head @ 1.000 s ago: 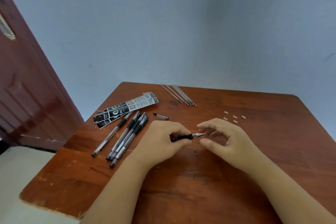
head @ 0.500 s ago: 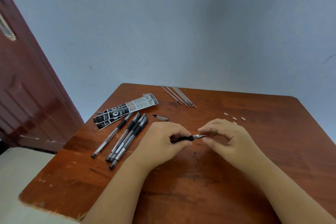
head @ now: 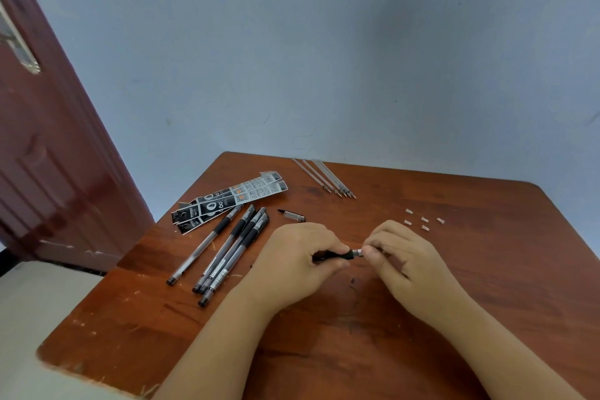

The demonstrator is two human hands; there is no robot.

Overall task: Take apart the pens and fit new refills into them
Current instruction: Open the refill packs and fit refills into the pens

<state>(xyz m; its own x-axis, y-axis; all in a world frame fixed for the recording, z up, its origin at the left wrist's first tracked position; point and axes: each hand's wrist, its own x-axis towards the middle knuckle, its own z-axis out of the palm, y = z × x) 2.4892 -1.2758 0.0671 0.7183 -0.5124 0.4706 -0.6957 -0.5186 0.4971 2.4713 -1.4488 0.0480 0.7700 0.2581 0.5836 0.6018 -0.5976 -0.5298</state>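
The left hand grips the pen; the right hand pinches its metal tip, which could slip and roll off the bench.

Pens left of refills

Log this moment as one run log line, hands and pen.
left hand: grips pen | right hand: pinches pen tip end | spare pens: lying on table

Worn wooden table, dark red door at left, pale blue-grey wall behind
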